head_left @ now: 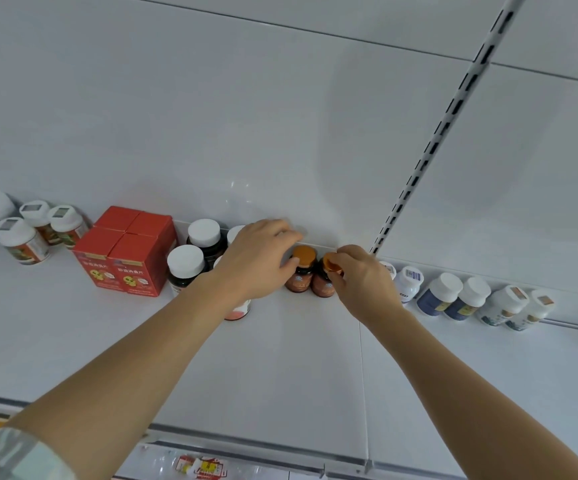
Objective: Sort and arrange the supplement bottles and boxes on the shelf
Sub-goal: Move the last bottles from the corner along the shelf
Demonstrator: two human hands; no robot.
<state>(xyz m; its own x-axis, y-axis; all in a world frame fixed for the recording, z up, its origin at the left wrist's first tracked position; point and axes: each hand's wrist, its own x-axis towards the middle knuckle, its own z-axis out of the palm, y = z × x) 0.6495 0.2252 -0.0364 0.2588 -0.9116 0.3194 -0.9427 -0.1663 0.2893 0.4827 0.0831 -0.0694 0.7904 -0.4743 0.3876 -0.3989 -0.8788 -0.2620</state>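
Two small brown bottles with orange caps stand side by side at the back of the white shelf (280, 358). My left hand (258, 258) reaches over the white-capped bottles, its thumb against the left brown bottle (299, 273) and its fingers stretched toward the back wall. My right hand (360, 278) pinches the orange cap of the right brown bottle (322, 282). Dark bottles with white caps (190, 261) stand left of my left hand. A white bottle with a pink base (237, 311) is partly hidden under my left wrist.
Red boxes (125, 251) are stacked at the left, with white bottles with colourful labels (24, 237) beyond them. To the right lies a row of white and blue bottles (454, 296). A slotted upright rail (429, 147) runs up the back wall.
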